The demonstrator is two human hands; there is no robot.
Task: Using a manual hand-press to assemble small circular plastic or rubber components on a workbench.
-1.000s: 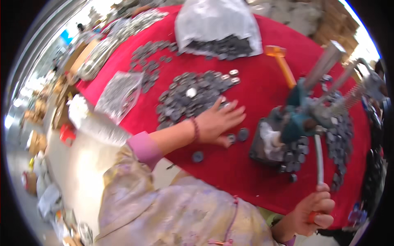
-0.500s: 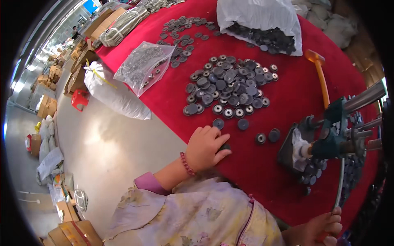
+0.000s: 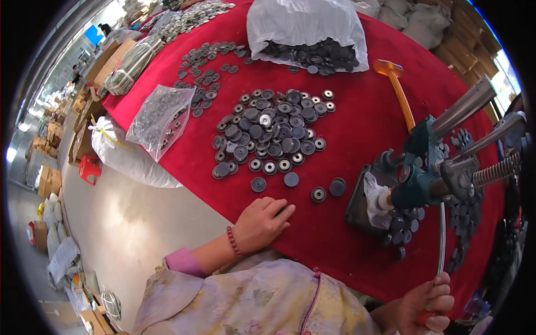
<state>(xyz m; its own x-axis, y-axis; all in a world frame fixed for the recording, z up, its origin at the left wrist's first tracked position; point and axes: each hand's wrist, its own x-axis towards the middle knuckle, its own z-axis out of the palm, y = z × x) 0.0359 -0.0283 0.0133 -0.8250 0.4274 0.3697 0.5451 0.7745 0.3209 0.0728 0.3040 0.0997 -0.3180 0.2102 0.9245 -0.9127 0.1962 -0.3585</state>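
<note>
At the table's near edge, my left hand is closed, fingers curled together. A dark bit shows between the fingers, too little to name. My right hand, lower right, is wrapped round the red-ended metal lever of a green hand press. White plastic wraps part of the press near its base. Just beyond my left hand lie a few separate grey round caps, and one piece with a metal ring facing up. Behind them is a heap of grey caps, several showing metal centres.
A clear bag of small parts lies at the left table edge. At the back, a white sack spills dark discs. An orange-handled hammer lies behind the press. More caps lie beside the press base. A white sack leans below the table's left side.
The view has swung right, so the table things appear further left. My left hand's thumb and fingers have drawn together; the dark piece between them is now mostly hidden. My right hand stays on the lever.
</note>
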